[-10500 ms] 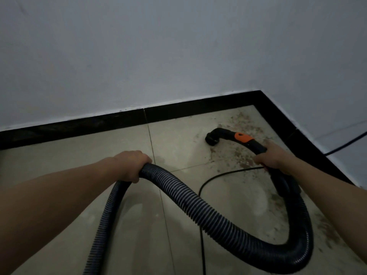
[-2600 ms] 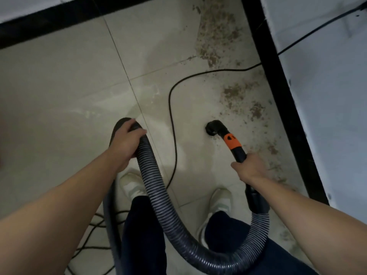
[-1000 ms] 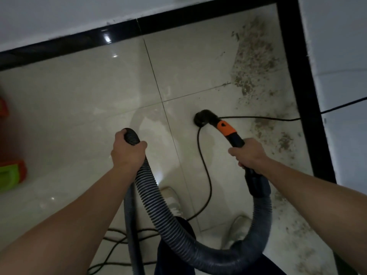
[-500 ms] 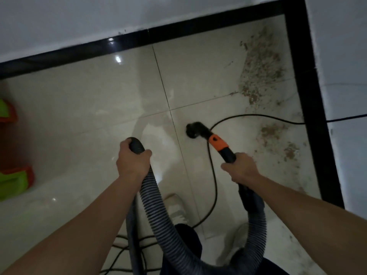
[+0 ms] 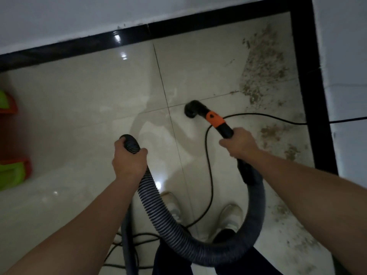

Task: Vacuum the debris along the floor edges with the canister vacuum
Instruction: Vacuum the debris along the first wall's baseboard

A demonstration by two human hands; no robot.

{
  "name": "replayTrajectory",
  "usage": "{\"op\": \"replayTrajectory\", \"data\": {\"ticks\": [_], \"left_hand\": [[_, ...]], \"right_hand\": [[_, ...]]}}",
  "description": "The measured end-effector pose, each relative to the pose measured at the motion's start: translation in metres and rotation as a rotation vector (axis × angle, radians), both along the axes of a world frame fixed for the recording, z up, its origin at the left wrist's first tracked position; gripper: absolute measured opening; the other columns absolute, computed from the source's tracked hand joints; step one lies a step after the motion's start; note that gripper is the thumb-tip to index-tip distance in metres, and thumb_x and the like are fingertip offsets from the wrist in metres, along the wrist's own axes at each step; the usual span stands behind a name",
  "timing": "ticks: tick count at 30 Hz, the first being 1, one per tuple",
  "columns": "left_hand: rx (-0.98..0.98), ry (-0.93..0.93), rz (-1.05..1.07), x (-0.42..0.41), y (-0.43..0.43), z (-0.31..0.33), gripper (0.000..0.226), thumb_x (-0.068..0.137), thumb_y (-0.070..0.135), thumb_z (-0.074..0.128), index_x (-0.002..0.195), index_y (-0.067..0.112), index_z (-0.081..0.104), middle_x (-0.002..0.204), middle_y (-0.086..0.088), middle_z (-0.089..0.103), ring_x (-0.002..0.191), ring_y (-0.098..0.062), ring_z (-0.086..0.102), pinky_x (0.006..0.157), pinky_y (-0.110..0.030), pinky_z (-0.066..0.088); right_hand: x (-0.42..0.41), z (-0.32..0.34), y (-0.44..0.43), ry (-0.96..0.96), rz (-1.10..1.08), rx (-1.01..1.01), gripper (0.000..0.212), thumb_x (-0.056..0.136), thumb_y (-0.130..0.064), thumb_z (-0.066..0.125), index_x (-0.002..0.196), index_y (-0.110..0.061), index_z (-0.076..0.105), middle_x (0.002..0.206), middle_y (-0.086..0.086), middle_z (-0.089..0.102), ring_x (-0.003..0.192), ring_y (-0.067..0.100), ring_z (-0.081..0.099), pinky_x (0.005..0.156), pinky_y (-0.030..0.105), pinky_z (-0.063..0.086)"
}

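- Nozzle (image 5: 191, 111) has slid farther, reaching the tile joint (image 5: 160, 76), left of the debris (image 5: 262, 62).
- Right hand (image 5: 239, 143) grips its handle (image 5: 225, 130), fingers curled; left hand (image 5: 129, 161) clasps the hose (image 5: 158, 211).

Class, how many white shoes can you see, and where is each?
2. The left shoe is partly behind the ribbed hose; the right shoe is beside the black cable, inside the hose's loop.

An indoor room corner, likely in a home: glossy beige floor tiles (image 5: 79, 116), black baseboard (image 5: 79, 46), plain white walls (image 5: 59, 16), debris (image 5: 262, 62) along the right edge.
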State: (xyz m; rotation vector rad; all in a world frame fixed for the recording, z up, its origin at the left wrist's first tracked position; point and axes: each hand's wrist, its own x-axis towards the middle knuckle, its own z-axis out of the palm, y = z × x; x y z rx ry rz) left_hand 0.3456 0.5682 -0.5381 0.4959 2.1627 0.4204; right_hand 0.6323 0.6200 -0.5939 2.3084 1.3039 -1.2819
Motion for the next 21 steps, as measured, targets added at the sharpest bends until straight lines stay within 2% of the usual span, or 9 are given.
{"op": "replayTrajectory", "data": {"ticks": [4,7,9,14,17,19,21], "left_hand": [[0.015,-0.006,0.011,0.014,0.012,-0.001,0.065,0.086,0.018,0.067,0.143,0.018,0.035,0.124,-0.012,0.054,0.094,-0.026,0.057,0.083,-0.038,0.052],[0.036,-0.007,0.064,0.018,0.026,-0.010,0.065,0.085,0.017,0.067,0.142,0.019,0.037,0.118,-0.008,0.053,0.094,-0.025,0.058,0.083,-0.039,0.053],[0.050,-0.008,0.071,0.023,0.033,-0.015,0.064,0.084,0.018,0.068,0.140,0.019,0.038,0.113,-0.005,0.052,0.092,-0.025,0.058,0.082,-0.040,0.054],[0.038,-0.038,0.051,0.042,0.037,-0.019,0.064,0.084,0.017,0.068,0.141,0.018,0.038,0.112,-0.005,0.051,0.091,-0.026,0.059,0.080,-0.039,0.054],[0.053,-0.043,0.077,0.047,0.040,-0.024,0.063,0.084,0.017,0.066,0.141,0.019,0.038,0.109,-0.005,0.051,0.091,-0.027,0.060,0.081,-0.043,0.056],[0.080,-0.029,0.109,0.043,0.045,-0.031,0.061,0.085,0.018,0.066,0.140,0.020,0.039,0.106,-0.004,0.052,0.085,-0.023,0.059,0.076,-0.039,0.054],[0.104,-0.009,0.140,0.039,0.050,-0.037,0.061,0.085,0.019,0.065,0.140,0.020,0.039,0.104,-0.001,0.050,0.082,-0.019,0.056,0.073,-0.034,0.049]], "right_hand": [[0.057,-0.002,0.003,-0.058,-0.370,0.050,0.036,0.078,-0.028,0.072,0.103,-0.004,0.063,0.075,0.013,0.065,0.062,0.028,0.063,0.063,0.042,0.057],[0.078,-0.013,0.038,-0.016,-0.501,0.105,0.038,0.078,-0.023,0.071,0.107,-0.001,0.061,0.080,0.015,0.064,0.059,0.026,0.059,0.060,0.040,0.055],[0.068,-0.017,0.046,0.024,-0.464,0.123,0.036,0.079,-0.024,0.071,0.105,-0.002,0.061,0.083,0.016,0.065,0.059,0.026,0.059,0.060,0.038,0.054],[0.045,-0.015,0.026,0.028,-0.164,0.069,0.026,0.076,-0.029,0.071,0.090,-0.010,0.060,0.075,0.011,0.065,0.062,0.028,0.065,0.058,0.036,0.056],[0.063,-0.025,0.065,-0.056,-0.165,0.158,0.031,0.078,-0.032,0.071,0.095,-0.010,0.059,0.075,0.010,0.063,0.059,0.025,0.061,0.051,0.029,0.050],[0.074,-0.036,0.106,-0.078,-0.243,0.238,0.032,0.077,-0.031,0.071,0.095,-0.008,0.059,0.069,0.007,0.060,0.053,0.021,0.058,0.047,0.026,0.046],[0.079,-0.044,0.144,-0.077,-0.294,0.275,0.034,0.076,-0.030,0.074,0.095,-0.007,0.059,0.070,0.007,0.061,0.051,0.020,0.058,0.047,0.028,0.048]]}}
